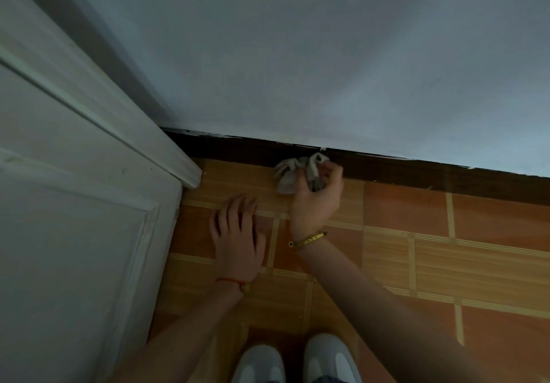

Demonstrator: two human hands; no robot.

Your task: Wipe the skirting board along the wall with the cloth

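A dark brown skirting board (416,171) runs along the foot of the pale wall, from the door frame on the left to the right edge. My right hand (318,195) is shut on a crumpled grey cloth (290,171), which is pressed against the skirting board near its middle. A gold bangle sits on that wrist. My left hand (236,234) lies flat on the floor tiles with fingers spread, holding nothing, to the left of the right hand. A red string is tied round its wrist.
A white panelled door and its frame (89,204) fill the left side and meet the skirting board at the corner. The floor is orange and tan tiles (446,263). My two white shoes (297,362) show at the bottom edge.
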